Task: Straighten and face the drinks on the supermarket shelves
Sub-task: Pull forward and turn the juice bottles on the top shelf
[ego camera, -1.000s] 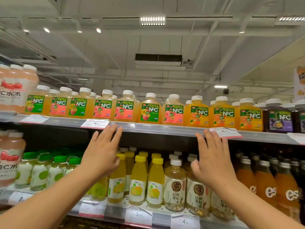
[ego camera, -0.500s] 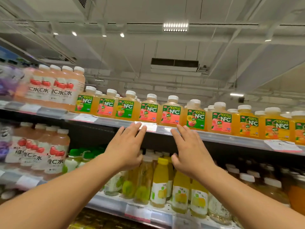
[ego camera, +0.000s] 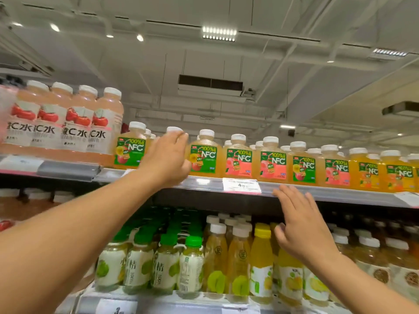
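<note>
On the upper shelf point(ego camera: 294, 189), the left hand point(ego camera: 166, 159) is curled over an NFC juice bottle point(ego camera: 174, 130) whose white cap shows just above the fingers. The fingers are bent round it, though whether they actually clamp it I cannot tell, since the hand hides the body and label. Just left of that hand stands another NFC bottle point(ego camera: 130, 147), label forward; to its right, the NFC row point(ego camera: 272, 164) runs on with labels facing out and fronts roughly level (a tidy stretch, by the look of it). The right hand point(ego camera: 303, 225) hangs below the shelf edge, fingers spread and holding nothing, in front of the lower bottles point(ego camera: 260, 264). My judgement: the top row is nearly faced and the covered bottle is the one in hand, while the lower shelf remains to be checked.
</note>
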Demonstrator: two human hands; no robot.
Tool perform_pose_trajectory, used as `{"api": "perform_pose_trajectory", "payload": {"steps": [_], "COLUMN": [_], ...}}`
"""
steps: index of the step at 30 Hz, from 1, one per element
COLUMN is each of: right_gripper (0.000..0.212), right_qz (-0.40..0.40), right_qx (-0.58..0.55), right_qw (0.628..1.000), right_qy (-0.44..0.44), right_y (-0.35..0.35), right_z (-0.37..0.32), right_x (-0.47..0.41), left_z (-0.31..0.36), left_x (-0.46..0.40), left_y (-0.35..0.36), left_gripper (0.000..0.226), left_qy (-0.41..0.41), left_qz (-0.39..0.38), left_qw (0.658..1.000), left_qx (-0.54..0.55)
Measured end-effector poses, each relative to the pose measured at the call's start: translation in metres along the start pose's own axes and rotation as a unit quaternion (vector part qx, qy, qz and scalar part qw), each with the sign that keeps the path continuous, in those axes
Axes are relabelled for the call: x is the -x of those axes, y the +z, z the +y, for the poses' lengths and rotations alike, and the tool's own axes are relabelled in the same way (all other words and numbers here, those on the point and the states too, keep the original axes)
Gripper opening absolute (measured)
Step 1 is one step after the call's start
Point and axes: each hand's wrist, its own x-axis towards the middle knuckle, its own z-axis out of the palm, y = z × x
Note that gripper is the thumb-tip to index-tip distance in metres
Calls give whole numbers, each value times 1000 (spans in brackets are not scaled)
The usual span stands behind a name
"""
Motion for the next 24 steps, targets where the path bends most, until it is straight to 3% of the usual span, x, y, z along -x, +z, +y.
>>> {"api": "perform_pose_trajectory", "payload": {"steps": [4,8,18,24], "right_gripper": [82,84,83,82], "right_qz": [-15,-14,-18,-33], "right_qx": [7,-5,-8,-37], "right_qw": [1000,1000,1000,999], "right_qy": [1,6,21,15], "right_y": [0,2,0,-10], "right_z": [1,1,-1,-1], "right_x": [0,1,2,2], "left_z": [-19,-22,-10,4], "left_x": [-39,-43,-30,-12], "left_y": [-2,2,4,2], "left_gripper": [63,38,51,63], "left_qy": [-61,-66,-131,-97], "left_qz": [-24,-28,36,85], "left_qw": [998,997,983,989], "left_qx": [-24,-19,125,65]}}
